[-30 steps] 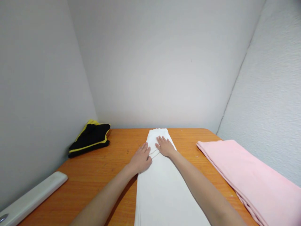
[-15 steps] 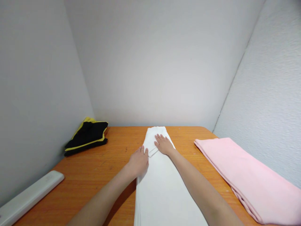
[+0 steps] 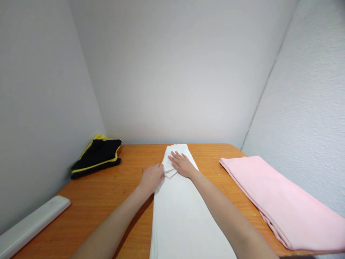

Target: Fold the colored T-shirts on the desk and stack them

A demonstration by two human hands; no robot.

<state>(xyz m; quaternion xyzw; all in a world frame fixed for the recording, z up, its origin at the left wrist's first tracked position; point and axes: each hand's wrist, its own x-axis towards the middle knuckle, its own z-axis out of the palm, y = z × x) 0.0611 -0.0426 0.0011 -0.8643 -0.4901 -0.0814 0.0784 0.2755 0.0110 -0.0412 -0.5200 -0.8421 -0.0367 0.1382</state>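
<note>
A long white cloth, folded in layers, lies lengthwise in front of me, its narrow far end turned over into a small flap. My left hand is at the cloth's left edge beside that flap, fingers curled and pinching the fabric there; the fingertips are partly hidden. Flat on the far end rests my right hand, fingers spread and holding nothing. Whether the white cloth is a garment or a plain sheet I cannot tell.
The wooden table meets pale walls behind and at left. A folded pink cloth lies at the right. A black and yellow folded cloth sits at the back left, and a long white plastic-looking bar at the front left.
My left hand has gone from resting with fingers extended to gripping the cloth's edge, lifting the flap slightly. My right hand has slid a little left. The view has shifted slightly.
</note>
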